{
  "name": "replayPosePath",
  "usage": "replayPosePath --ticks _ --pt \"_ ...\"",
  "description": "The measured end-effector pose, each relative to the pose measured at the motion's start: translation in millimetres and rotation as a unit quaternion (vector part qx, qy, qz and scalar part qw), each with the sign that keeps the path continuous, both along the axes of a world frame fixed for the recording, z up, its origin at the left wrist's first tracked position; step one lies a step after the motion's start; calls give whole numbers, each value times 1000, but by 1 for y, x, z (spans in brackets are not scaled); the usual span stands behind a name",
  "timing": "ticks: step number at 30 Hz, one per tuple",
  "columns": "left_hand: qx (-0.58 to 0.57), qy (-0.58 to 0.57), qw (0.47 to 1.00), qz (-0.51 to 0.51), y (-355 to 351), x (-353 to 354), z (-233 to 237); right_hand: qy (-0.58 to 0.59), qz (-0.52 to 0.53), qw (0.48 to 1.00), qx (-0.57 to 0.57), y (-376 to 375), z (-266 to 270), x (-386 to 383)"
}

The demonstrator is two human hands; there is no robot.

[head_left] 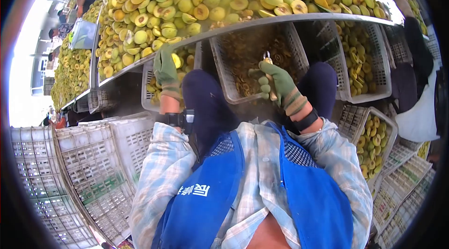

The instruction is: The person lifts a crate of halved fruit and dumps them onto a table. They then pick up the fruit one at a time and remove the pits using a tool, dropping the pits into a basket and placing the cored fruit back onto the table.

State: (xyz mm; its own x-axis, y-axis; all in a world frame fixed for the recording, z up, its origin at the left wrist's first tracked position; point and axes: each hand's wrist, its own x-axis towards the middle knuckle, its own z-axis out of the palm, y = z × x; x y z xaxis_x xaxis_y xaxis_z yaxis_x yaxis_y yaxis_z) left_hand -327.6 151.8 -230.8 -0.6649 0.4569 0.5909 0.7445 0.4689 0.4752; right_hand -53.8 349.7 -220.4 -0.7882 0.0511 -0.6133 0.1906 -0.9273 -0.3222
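Observation:
My left hand (166,70), in a green knit glove, reaches to the metal edge of the fruit table with its fingers stretched out. Right beside its fingers is a bright yellow cut fruit half (177,60), over a crate (146,87) of fruit pieces. My right hand (280,83), gloved the same way, is closed around the light handle of a pitting tool (268,59). The tool's metal tip points away from me. Below it, between my knees, stands a plastic crate (229,80) with brown pits and scraps in it.
A raised table (299,17) is heaped with halved yellow-green fruit (163,12). More fruit fills a crate (386,80) at the right and another crate (393,132) nearer me. Stacked white crates (89,155) stand at my left. A person's dark sleeve (416,38) shows at far right.

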Motion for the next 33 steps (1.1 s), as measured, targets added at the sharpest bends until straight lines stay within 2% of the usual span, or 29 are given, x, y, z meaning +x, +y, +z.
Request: replayPosePath --ticks 2,5,7,9,12,13,16,17,19,21,22,23,25,29,32,33 --pt "46 -118 987 100 -13 -35 -19 -16 3 1000 -9 -1 -5 -2" --pt "-73 -139 981 113 -12 -68 -18 -26 12 1000 -12 -3 -8 -5" --pt "-217 -58 964 145 18 -70 8 -45 12 999 6 -5 -7 -7" --pt "-353 6 915 196 45 -78 13 -60 17 998 13 -6 -8 -7" --pt "-474 -12 845 247 76 -96 20 -70 12 997 24 -6 -10 -8" --pt "-516 -57 830 206 81 -96 33 -71 10 997 29 -6 -10 -7" --pt "-499 -80 842 190 75 -108 27 -72 3 996 42 -8 -10 -7" --pt "-420 -60 895 136 69 -108 26 -77 9 996 46 -8 -7 -8" --pt "-254 -24 967 19 43 -92 20 -93 22 994 46 -10 4 -9" --pt "-53 -140 983 -109 35 -70 14 -58 40 995 74 -12 17 -12" --pt "50 -199 963 -172 34 -53 10 -43 47 994 89 -13 20 -13" --pt "61 -220 953 -197 37 -27 18 -8 28 997 78 -16 12 -14" --pt "83 -265 929 -246 48 30 50 3 28 990 138 -19 37 -17" --pt "120 -360 865 -328 59 82 58 38 36 969 240 -25 69 -11" --pt "154 -439 810 -358 66 107 60 39 43 964 259 -27 77 -2" --pt "151 -443 803 -368 68 117 63 71 21 965 250 -30 73 1"
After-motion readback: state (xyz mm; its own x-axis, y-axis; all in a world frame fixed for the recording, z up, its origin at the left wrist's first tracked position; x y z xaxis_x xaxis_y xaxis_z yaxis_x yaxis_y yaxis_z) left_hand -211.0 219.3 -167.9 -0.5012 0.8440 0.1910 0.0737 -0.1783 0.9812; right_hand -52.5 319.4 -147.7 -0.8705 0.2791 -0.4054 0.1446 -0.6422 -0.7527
